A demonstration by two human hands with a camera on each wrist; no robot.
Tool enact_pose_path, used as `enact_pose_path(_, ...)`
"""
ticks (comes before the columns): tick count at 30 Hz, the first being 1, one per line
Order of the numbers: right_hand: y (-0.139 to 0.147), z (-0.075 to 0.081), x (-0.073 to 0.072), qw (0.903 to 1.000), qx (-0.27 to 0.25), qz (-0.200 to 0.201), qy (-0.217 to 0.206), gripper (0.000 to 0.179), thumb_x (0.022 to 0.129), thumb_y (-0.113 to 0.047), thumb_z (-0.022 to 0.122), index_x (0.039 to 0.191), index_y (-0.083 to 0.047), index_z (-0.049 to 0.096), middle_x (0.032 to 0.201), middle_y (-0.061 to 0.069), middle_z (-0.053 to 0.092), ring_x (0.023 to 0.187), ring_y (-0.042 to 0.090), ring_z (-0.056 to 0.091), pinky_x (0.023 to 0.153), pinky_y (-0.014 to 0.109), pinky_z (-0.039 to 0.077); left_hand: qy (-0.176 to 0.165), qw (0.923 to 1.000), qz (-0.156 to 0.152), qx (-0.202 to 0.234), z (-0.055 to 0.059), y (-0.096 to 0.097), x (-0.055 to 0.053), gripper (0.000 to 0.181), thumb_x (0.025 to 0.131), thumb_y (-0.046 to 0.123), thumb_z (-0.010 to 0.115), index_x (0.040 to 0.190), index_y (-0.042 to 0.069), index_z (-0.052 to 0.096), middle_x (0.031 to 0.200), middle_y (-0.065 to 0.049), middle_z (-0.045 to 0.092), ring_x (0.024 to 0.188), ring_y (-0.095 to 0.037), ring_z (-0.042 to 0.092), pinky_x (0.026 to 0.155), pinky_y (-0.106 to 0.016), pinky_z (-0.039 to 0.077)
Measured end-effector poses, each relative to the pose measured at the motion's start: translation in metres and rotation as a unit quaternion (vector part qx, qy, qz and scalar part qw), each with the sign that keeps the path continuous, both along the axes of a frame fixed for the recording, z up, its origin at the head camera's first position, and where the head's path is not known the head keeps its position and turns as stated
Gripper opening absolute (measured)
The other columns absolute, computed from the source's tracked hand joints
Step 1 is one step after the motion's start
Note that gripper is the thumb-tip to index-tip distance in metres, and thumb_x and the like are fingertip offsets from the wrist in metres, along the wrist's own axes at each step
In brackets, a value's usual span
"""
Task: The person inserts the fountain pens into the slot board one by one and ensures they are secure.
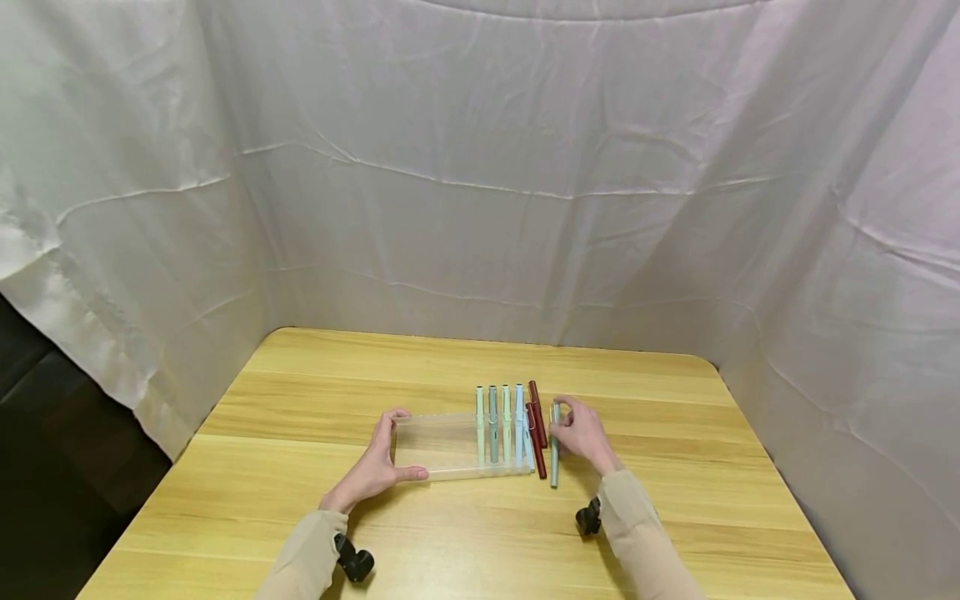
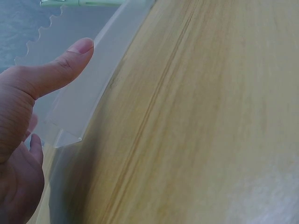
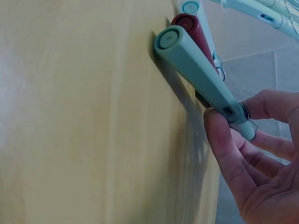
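My left hand (image 1: 367,475) grips the left end of a clear plastic pen tray (image 1: 435,446), thumb on its near edge and fingers at the far edge. The left wrist view shows the tray's scalloped edge next to the thumb (image 2: 65,70). Across the tray's right part lie several pens, among them a pale green pen (image 1: 481,429), a grey-blue pen (image 1: 493,425) and a light blue pen (image 1: 519,408). Right of these, my right hand (image 1: 587,433) pinches a teal pen (image 3: 196,67) between thumb and fingers.
Two dark red pens, one nearer (image 1: 541,462) and one farther (image 1: 533,390), lie at the tray's right end. Another light blue pen (image 1: 529,454) is beside them, partly hidden. Pale curtains (image 1: 480,208) hang around the wooden table (image 1: 465,542).
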State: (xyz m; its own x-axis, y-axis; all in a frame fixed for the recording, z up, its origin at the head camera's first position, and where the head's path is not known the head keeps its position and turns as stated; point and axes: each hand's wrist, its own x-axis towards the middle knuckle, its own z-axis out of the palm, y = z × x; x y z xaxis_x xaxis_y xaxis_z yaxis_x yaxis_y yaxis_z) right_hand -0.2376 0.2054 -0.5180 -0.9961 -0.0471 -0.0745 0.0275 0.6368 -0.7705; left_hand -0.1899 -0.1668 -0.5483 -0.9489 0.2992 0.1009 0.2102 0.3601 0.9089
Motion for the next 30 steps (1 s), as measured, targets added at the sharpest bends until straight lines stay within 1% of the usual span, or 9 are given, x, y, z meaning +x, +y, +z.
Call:
enact_pose_path(3, 0.000, 0.000, 0.001, 0.9999, -0.011, 0.002, 0.004, 0.062, 0.090, -0.004, 0.066, 0.148, -0.002, 0.044, 0.082, 0.011, 0.062, 0.057, 0.017, 0.062, 0.054, 0.030, 0.061, -0.002, 1.0000, 0.001, -0.001, 0.000, 0.000, 0.000, 0.098, 0.071, 0.020, 0.091, 0.144, 0.008, 0.027, 0.156, -0.022, 0.021, 0.151, -0.049, 0.014, 0.125, -0.068, 0.010)
enact_pose_path(6, 0.000, 0.000, 0.003, 0.9996, -0.023, 0.006, 0.011, 0.061, 0.092, -0.005, 0.065, 0.149, -0.002, 0.042, 0.088, 0.014, 0.066, 0.059, 0.019, 0.064, 0.055, 0.030, 0.061, -0.004, 1.0000, 0.001, -0.001, 0.000, 0.000, 0.000, 0.098, 0.071, 0.021, 0.091, 0.145, 0.008, 0.027, 0.156, -0.022, 0.021, 0.151, -0.049, 0.014, 0.125, -0.068, 0.010)
enact_pose_path(10, 0.002, 0.002, 0.006, 0.9983, -0.048, 0.012, 0.032, 0.060, 0.093, -0.002, 0.063, 0.149, 0.000, 0.040, 0.092, 0.020, 0.068, 0.062, 0.025, 0.067, 0.056, 0.033, 0.063, -0.006, 1.0000, 0.001, -0.002, 0.000, 0.000, -0.001, 0.098, 0.071, 0.020, 0.091, 0.145, 0.008, 0.027, 0.156, -0.022, 0.020, 0.151, -0.049, 0.014, 0.125, -0.067, 0.010)
enact_pose_path(12, 0.002, 0.003, 0.007, 0.9973, -0.062, 0.011, 0.038, 0.061, 0.093, -0.001, 0.062, 0.150, 0.000, 0.039, 0.094, 0.022, 0.068, 0.065, 0.027, 0.068, 0.058, 0.035, 0.064, -0.008, 1.0000, 0.001, -0.002, 0.000, 0.001, -0.001, 0.098, 0.071, 0.020, 0.091, 0.145, 0.008, 0.027, 0.157, -0.022, 0.020, 0.152, -0.049, 0.013, 0.125, -0.067, 0.010)
enact_pose_path(15, 0.002, 0.003, 0.008, 0.9960, -0.079, 0.003, 0.042, 0.063, 0.093, 0.000, 0.061, 0.151, -0.002, 0.037, 0.098, 0.024, 0.068, 0.068, 0.026, 0.069, 0.061, 0.036, 0.065, -0.009, 1.0000, 0.002, -0.003, -0.001, 0.001, -0.001, 0.097, 0.071, 0.020, 0.091, 0.145, 0.009, 0.027, 0.157, -0.022, 0.019, 0.152, -0.049, 0.013, 0.125, -0.067, 0.010)
enact_pose_path(22, 0.002, 0.004, 0.011, 0.9940, -0.092, -0.011, 0.059, 0.060, 0.095, -0.003, 0.061, 0.150, -0.005, 0.039, 0.101, 0.023, 0.066, 0.068, 0.023, 0.070, 0.064, 0.038, 0.066, -0.010, 1.0000, 0.000, -0.001, -0.001, 0.000, -0.001, 0.097, 0.072, 0.020, 0.090, 0.145, 0.009, 0.027, 0.157, -0.022, 0.019, 0.152, -0.050, 0.011, 0.125, -0.067, 0.009)
enact_pose_path(26, 0.000, 0.005, 0.014, 0.9933, -0.092, -0.013, 0.070, 0.058, 0.095, -0.005, 0.062, 0.150, -0.007, 0.041, 0.101, 0.022, 0.067, 0.070, 0.025, 0.070, 0.064, 0.036, 0.065, -0.009, 1.0000, 0.000, -0.003, -0.002, 0.000, -0.001, 0.098, 0.071, 0.021, 0.090, 0.145, 0.009, 0.027, 0.157, -0.023, 0.019, 0.152, -0.050, 0.012, 0.125, -0.067, 0.009)
enact_pose_path(30, -0.002, 0.006, 0.015, 0.9913, -0.095, -0.010, 0.090, 0.058, 0.095, -0.003, 0.063, 0.149, -0.006, 0.042, 0.100, 0.024, 0.068, 0.069, 0.027, 0.070, 0.063, 0.039, 0.064, -0.006, 1.0000, 0.001, -0.005, -0.002, 0.000, -0.001, 0.099, 0.071, 0.021, 0.091, 0.145, 0.009, 0.027, 0.158, -0.023, 0.019, 0.152, -0.051, 0.012, 0.124, -0.068, 0.009)
